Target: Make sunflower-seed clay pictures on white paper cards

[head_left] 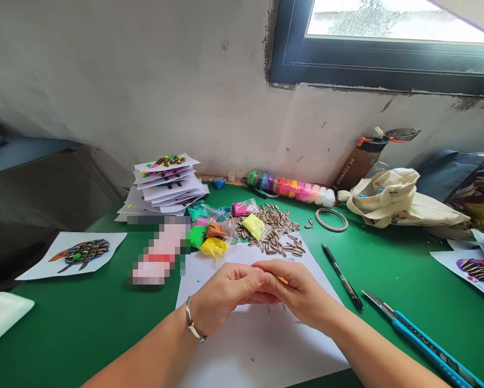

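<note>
My left hand (236,285), with a silver bracelet at the wrist, and my right hand (296,291) are pressed together above a white sheet of paper (242,345). The fingers of both are closed around each other. A small bit of orange (283,280) shows between them; what it belongs to is hidden. Under the right hand, thin dark lines show on the paper. Just beyond the hands lie a pile of striped sunflower seeds (284,221) and several small bags of coloured clay, among them a yellow bag (214,248) and an orange-brown bag (216,229).
Right of the paper lie a black pen (341,277) and a blue utility knife (420,339) with its blade out. Behind are a tape ring (331,220), a tube of coloured clay (290,188), a bottle (361,159) and a cloth bag (387,199). Stacked seed pictures (167,186) stand back left.
</note>
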Tool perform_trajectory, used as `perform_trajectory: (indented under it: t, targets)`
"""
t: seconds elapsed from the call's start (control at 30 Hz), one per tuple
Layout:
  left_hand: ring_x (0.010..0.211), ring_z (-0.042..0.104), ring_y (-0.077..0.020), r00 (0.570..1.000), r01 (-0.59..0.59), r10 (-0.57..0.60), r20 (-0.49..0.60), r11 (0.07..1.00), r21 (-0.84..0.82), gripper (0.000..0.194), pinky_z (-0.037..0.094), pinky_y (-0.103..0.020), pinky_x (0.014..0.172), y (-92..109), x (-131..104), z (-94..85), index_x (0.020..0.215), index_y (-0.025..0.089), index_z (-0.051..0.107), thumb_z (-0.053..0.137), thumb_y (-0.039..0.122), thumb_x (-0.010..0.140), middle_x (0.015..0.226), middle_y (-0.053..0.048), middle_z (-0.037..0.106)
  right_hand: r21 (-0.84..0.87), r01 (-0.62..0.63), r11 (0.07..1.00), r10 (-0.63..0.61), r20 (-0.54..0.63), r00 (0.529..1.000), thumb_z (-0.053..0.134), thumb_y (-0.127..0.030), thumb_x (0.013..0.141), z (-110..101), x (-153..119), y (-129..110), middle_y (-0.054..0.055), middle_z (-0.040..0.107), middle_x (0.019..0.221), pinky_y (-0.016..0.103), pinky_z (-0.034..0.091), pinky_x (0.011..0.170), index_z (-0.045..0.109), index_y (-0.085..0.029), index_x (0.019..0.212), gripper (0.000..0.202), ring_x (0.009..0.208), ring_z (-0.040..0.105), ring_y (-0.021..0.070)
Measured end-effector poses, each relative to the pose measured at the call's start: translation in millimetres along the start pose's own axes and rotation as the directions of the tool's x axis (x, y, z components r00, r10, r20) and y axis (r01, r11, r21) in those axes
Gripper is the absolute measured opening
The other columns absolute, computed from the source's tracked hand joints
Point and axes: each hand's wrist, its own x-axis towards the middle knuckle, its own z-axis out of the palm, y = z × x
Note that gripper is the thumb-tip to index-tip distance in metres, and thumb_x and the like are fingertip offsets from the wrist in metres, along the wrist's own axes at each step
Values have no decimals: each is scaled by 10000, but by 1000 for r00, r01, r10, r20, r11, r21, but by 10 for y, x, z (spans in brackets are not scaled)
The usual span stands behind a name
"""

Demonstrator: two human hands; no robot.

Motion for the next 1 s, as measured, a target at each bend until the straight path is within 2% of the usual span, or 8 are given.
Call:
perform_trajectory:
  t: [0.1,0.17,0.27,0.4,0.53,0.67,0.83,1.0]
  targets:
    - [981,672,-292,999,38,-39,-32,999,-22,440,480,-407,949,8,-1,-10,927,76,744,657,489,803,998,-180,723,-110,47,993,-63,-148,987,537,-267,904,26,-8,77,36,692,867,272,510,684,660,-229,1046,192,762,626,157]
    - [957,680,-274,995,63,-66,-69,997,-51,427,488,-393,937,8,-1,-18,920,88,741,638,490,820,979,-163,729,-176,115,978,-158,-252,955,594,-236,859,39,-11,111,80,678,1020,329,531,768,614,-228,1162,303,884,635,189]
    - [934,686,-253,993,59,-69,-95,993,-101,397,506,-388,909,9,-1,-28,953,118,727,596,481,858,965,-133,734,-250,231,940,-294,-254,922,586,-198,867,38,-11,87,111,629,1130,356,530,825,610,-228,1173,309,1000,605,205]
    - [972,674,-263,999,25,-29,-33,991,-133,413,491,-419,935,21,5,-42,978,114,716,532,475,902,988,-149,726,-282,275,919,-345,-241,907,474,-137,909,41,-9,22,85,654,1007,313,539,746,667,-234,1056,261,899,618,180]
    - [989,666,-277,997,37,-42,-57,995,-96,361,458,-438,974,32,12,-58,964,107,724,634,434,842,989,-150,725,-179,186,966,-236,-327,915,540,-173,880,39,-8,48,70,640,964,300,529,728,673,-221,918,147,859,612,171]
    - [961,668,-259,991,76,-79,-109,996,-40,349,475,-397,940,34,8,-46,999,123,722,756,345,733,1001,-131,722,116,46,992,0,-364,931,640,-267,824,35,2,51,31,615,851,293,518,701,630,-205,795,70,790,598,159]
    - [916,666,-226,981,80,-77,-179,997,8,329,501,-345,861,34,12,-19,975,150,725,773,343,712,937,-89,724,521,-164,837,347,-275,896,695,-391,771,98,22,-24,1,568,783,247,505,546,612,-195,760,213,650,579,133]
    - [866,667,-230,981,27,-28,-192,1000,-5,332,504,-361,843,-6,42,-2,908,140,740,778,398,702,879,-79,716,398,-90,913,264,-408,874,692,-406,771,180,31,-24,17,578,786,275,512,640,677,-205,719,208,726,577,151]
